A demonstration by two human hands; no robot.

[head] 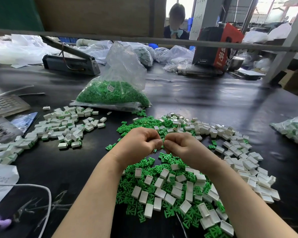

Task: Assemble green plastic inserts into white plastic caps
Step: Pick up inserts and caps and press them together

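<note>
My left hand [139, 143] and my right hand [181, 145] meet fingertip to fingertip above the black table, both with curled fingers pinching a small part between them. Only a sliver of white and green [162, 140] shows there; the part itself is mostly hidden. Below and around my hands lies a mixed heap of green inserts [144, 165] and empty white caps [163, 173]. More empty caps [239, 152] spread to the right. A separate pile of white caps with green showing in them [64, 127] lies to the left.
A clear bag of green inserts [115, 93] stands behind the heap. Another bag of parts [294, 129] lies at the right edge. A heat sealer [70, 60], a red box [218, 47] and plastic bags line the back. A white cable [46, 194] curves at the near left. A person [176, 23] sits beyond.
</note>
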